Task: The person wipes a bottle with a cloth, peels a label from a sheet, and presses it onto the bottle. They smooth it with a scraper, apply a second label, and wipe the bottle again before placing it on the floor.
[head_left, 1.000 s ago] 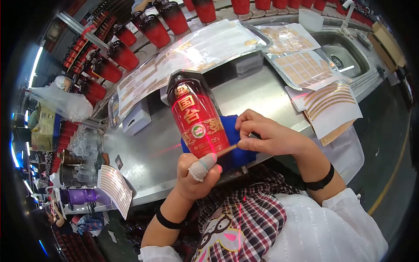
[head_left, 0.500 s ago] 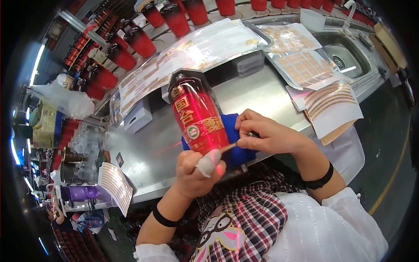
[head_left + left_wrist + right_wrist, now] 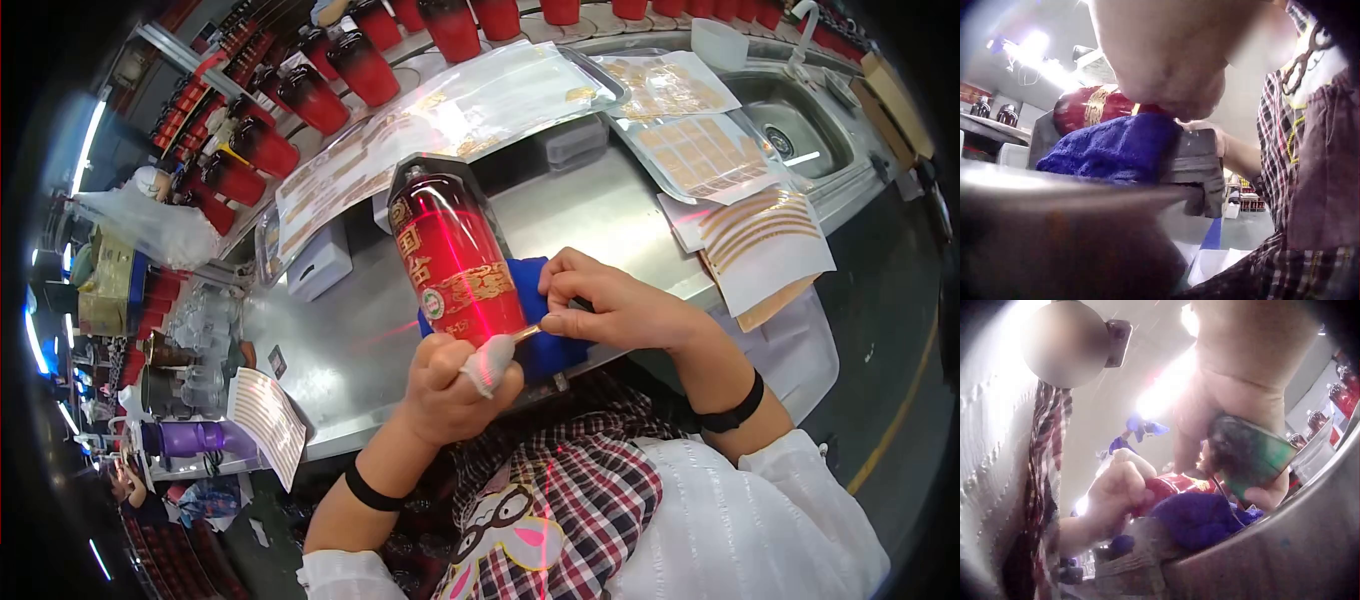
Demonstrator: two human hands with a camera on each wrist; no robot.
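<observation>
At the edge of the steel worktop (image 3: 330, 350): glossy red glass bottle with gold lettering (image 3: 455, 255) lies tilted on a blue cloth pad (image 3: 560, 352).
Left hand (image 3: 450, 385): curled round the bottle's base, thumb wrapped in white.
Right hand (image 3: 610, 310): pinches a thin stick (image 3: 527, 333) against the bottle's lower end.
Hidden: bottle's base, behind the left hand; wrist views blurred.

**A:** Where's my head cam sitting?
**B:** I've got it high, fisheye, facing forward and down on the steel counter (image 3: 340, 350); wide take, work mid-frame.
**A:** Left wrist?
**B:** I read it very low, about counter level, tight under the left hand (image 3: 1160, 56), which blurs; it faces across at the blue cloth (image 3: 1116, 147) and red bottle (image 3: 1094, 106).
**A:** Right wrist?
**B:** Low too, close, tilted upward past the right hand (image 3: 1241, 387); all three views share cloth and bottle.
</observation>
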